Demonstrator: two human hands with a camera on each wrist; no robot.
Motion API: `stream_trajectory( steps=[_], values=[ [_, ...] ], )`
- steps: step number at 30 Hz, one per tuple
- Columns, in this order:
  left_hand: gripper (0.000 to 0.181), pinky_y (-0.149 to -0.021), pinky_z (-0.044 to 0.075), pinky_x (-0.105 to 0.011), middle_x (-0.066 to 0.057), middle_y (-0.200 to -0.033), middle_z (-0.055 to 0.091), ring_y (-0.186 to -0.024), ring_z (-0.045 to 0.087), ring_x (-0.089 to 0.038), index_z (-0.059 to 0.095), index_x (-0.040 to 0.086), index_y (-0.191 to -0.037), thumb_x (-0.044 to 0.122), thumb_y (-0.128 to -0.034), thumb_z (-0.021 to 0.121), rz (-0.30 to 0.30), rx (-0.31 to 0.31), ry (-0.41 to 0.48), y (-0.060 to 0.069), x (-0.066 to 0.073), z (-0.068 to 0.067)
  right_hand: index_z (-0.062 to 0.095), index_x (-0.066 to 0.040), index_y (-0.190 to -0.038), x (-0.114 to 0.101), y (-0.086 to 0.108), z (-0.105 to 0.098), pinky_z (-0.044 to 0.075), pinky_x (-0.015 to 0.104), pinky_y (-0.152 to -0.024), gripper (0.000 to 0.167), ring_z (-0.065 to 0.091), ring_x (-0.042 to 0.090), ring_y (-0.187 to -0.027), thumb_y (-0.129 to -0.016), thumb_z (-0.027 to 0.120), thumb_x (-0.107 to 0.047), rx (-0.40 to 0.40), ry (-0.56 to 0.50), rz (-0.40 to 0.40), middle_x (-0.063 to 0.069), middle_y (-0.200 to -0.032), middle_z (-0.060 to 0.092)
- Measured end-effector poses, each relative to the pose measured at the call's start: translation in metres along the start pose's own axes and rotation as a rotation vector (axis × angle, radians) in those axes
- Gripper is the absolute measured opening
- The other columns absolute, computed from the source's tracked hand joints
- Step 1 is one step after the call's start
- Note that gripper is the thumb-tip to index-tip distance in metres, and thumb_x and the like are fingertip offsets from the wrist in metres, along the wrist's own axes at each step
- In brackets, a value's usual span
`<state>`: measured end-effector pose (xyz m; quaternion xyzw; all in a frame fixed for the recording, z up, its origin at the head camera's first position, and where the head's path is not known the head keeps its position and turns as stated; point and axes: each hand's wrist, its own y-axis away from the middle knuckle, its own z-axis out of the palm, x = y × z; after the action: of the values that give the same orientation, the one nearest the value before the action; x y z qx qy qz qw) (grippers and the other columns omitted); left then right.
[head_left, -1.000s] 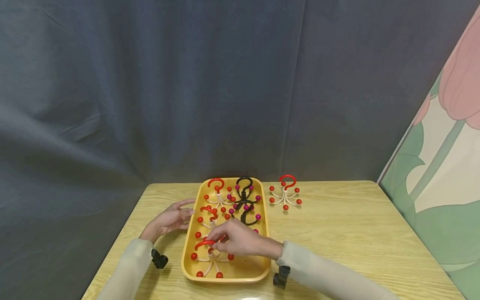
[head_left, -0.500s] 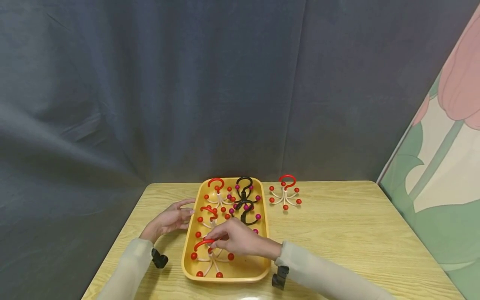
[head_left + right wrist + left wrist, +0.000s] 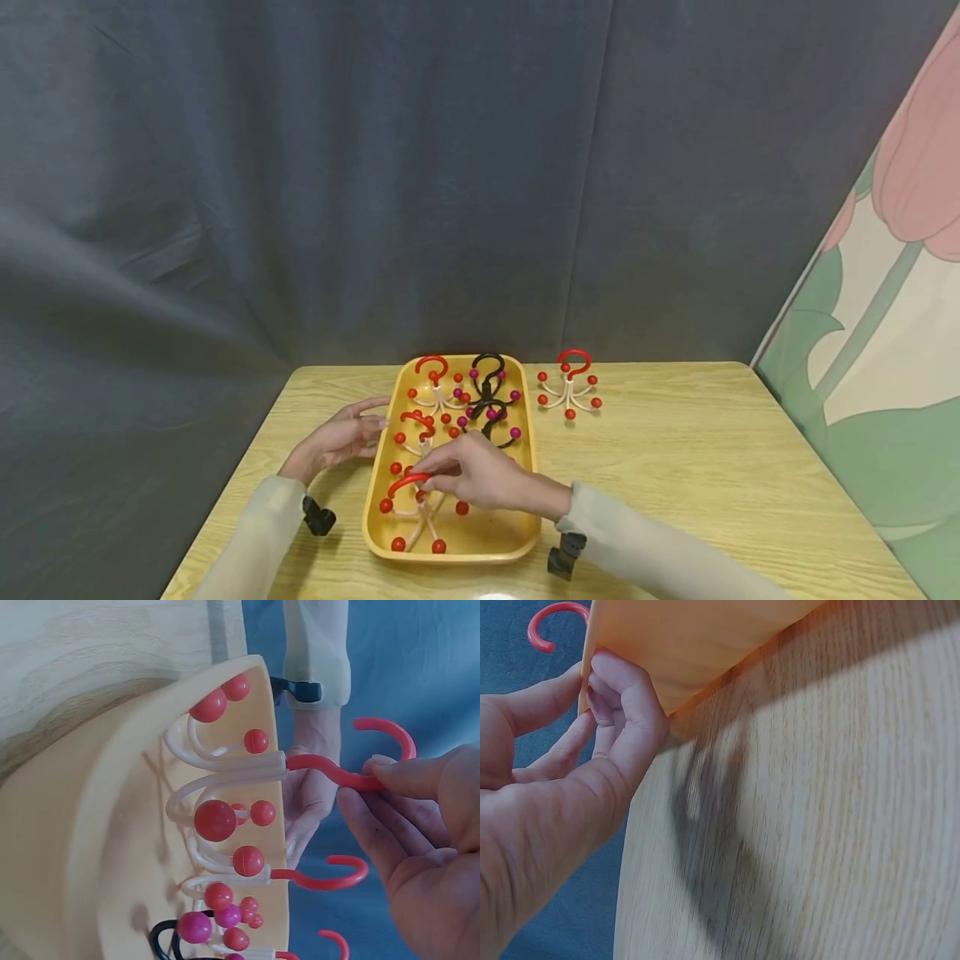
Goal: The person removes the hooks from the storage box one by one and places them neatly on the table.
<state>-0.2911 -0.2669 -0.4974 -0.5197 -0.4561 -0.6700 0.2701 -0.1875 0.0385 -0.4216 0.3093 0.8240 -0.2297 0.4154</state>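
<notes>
In the head view, my right hand (image 3: 480, 472) pinches the red hook of a white-armed, ball-tipped hook hanger (image 3: 424, 517) at the front left of the yellow tray (image 3: 495, 557). The right wrist view shows thumb and fingertips on that red hook (image 3: 337, 771); the white arms with red balls hang inside the tray. My left hand (image 3: 348, 437) grips the tray's left rim, its fingers on both sides of the wall (image 3: 587, 660). Further back in the tray are two like red-hooked hangers, one behind (image 3: 438, 400) the other. Two black hangers (image 3: 487, 390) with magenta balls lie to their right.
Another red-hooked hanger (image 3: 570, 392) stands on the wooden table (image 3: 675, 467), right of the tray. A dark curtain (image 3: 450, 183) hangs behind the table. At the far right is a flower-patterned panel (image 3: 885, 350).
My right hand has risen slightly with the front hanger, whose balls and hook now sit a little higher. The left hand keeps its place on the tray rim.
</notes>
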Motion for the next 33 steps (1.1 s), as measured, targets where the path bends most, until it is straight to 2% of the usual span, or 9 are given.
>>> stream_trajectory(
  steps=[8,15,20,21,27,28,33],
  values=[
    [0.066,-0.091,0.063,-0.04,-0.022,-0.146,0.061,-0.115,0.071,-0.021,0.023,0.008,-0.166,0.011,-0.1088,0.054,0.0,-0.002,0.012,0.0,0.0,-0.001,0.08,-0.012,-0.12,-0.008,0.005,-0.01,0.057,0.014,-0.087,0.024,0.075,0.001,-0.1,-0.097,0.073,-0.006,0.035,0.038,-0.045,0.005,-0.117,0.081],
    [0.067,-0.089,0.064,-0.039,-0.019,-0.143,0.064,-0.112,0.072,-0.02,0.023,0.009,-0.166,0.011,-0.1082,0.056,-0.004,0.01,0.006,0.0,0.001,0.0,0.08,-0.01,-0.12,-0.014,0.01,-0.022,0.059,0.015,-0.084,0.025,0.077,0.007,-0.099,-0.096,0.074,-0.005,0.105,0.033,-0.077,0.007,-0.116,0.081],
    [0.066,-0.09,0.064,-0.04,-0.021,-0.145,0.062,-0.111,0.072,-0.019,0.024,0.008,-0.166,0.012,-0.1082,0.056,-0.005,0.015,0.001,0.0,0.002,0.001,0.08,-0.009,-0.119,-0.019,0.013,-0.03,0.059,0.015,-0.079,0.024,0.078,0.007,-0.095,-0.096,0.075,-0.008,0.137,0.028,-0.066,0.008,-0.113,0.082],
    [0.066,-0.091,0.064,-0.04,-0.021,-0.145,0.062,-0.111,0.072,-0.019,0.024,0.008,-0.166,0.011,-0.1082,0.056,-0.005,0.015,0.001,0.0,0.002,0.002,0.081,-0.009,-0.119,-0.019,0.013,-0.032,0.059,0.015,-0.078,0.023,0.079,0.01,-0.095,-0.096,0.075,-0.008,0.144,0.02,-0.061,0.008,-0.112,0.082],
    [0.066,-0.089,0.064,-0.039,-0.015,-0.139,0.066,-0.111,0.072,-0.019,0.025,0.009,-0.166,0.011,-0.1079,0.056,-0.001,0.011,0.006,-0.001,0.001,0.0,0.081,-0.009,-0.118,-0.023,0.019,-0.041,0.06,0.018,-0.071,0.022,0.077,0.005,-0.087,-0.097,0.075,-0.008,0.177,-0.026,-0.038,0.009,-0.111,0.082],
    [0.066,-0.089,0.064,-0.038,-0.014,-0.139,0.067,-0.111,0.072,-0.019,0.025,0.009,-0.166,0.012,-0.1079,0.056,0.0,0.01,0.006,-0.001,0.0,0.0,0.081,-0.009,-0.118,-0.024,0.02,-0.043,0.06,0.019,-0.071,0.022,0.076,0.001,-0.087,-0.096,0.075,-0.009,0.188,-0.024,-0.038,0.008,-0.111,0.082],
    [0.067,-0.09,0.064,-0.039,-0.016,-0.142,0.065,-0.115,0.071,-0.021,0.023,0.009,-0.167,0.012,-0.1081,0.057,0.004,0.006,0.01,-0.001,0.0,-0.001,0.082,-0.011,-0.116,-0.027,0.027,-0.05,0.062,0.021,-0.078,0.022,0.079,0.008,-0.093,-0.094,0.078,-0.011,0.265,0.002,-0.059,0.007,-0.11,0.082]
  ],
)
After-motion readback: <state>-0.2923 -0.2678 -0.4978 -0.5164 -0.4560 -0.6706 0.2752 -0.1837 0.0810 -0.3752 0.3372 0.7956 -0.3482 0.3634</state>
